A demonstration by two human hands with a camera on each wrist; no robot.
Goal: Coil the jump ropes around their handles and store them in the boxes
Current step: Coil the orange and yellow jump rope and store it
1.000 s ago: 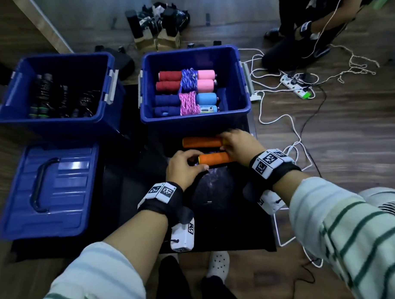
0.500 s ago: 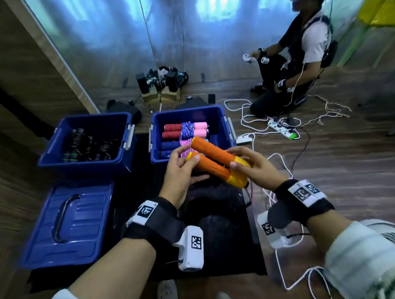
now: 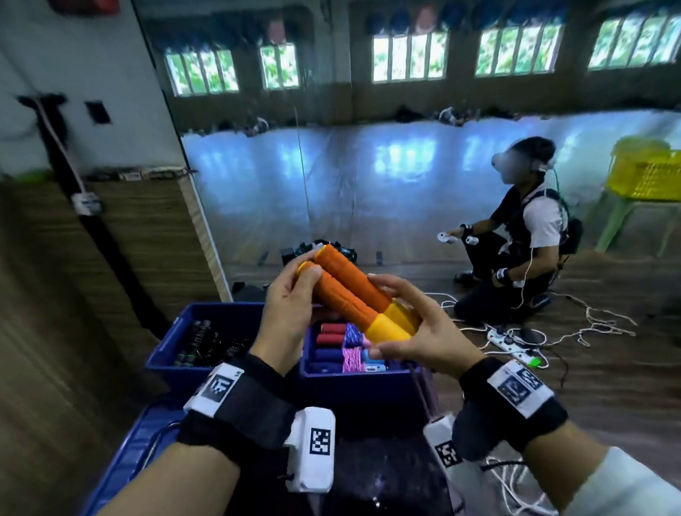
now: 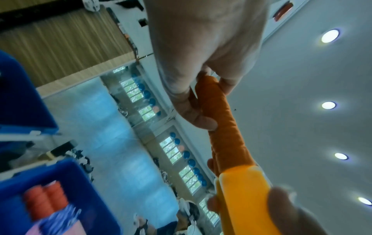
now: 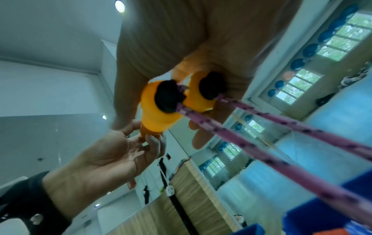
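Note:
Two orange foam jump rope handles (image 3: 348, 292) with yellow ends lie side by side, raised above the boxes. My left hand (image 3: 294, 305) grips their far orange ends (image 4: 225, 127). Around the yellow ends (image 5: 159, 108) my right hand (image 3: 415, 332) is curled. A pink speckled rope (image 5: 261, 155) runs from both black end caps and hangs down loose below my right hand (image 3: 424, 390). Under the handles stands a blue box (image 3: 359, 384) holding several coiled ropes. A second blue box (image 3: 168, 348) to its left holds dark ropes.
A blue lid (image 3: 133, 450) lies on the floor at the left, beside a black mat (image 3: 377, 480). Another person (image 3: 524, 251) crouches at the right near a power strip (image 3: 515, 344) and loose white cables. A yellow basket (image 3: 652, 177) stands far right.
Both hands have lifted the two orange handles off the mat and up in front of me. My head has tipped up, so more of the room shows.

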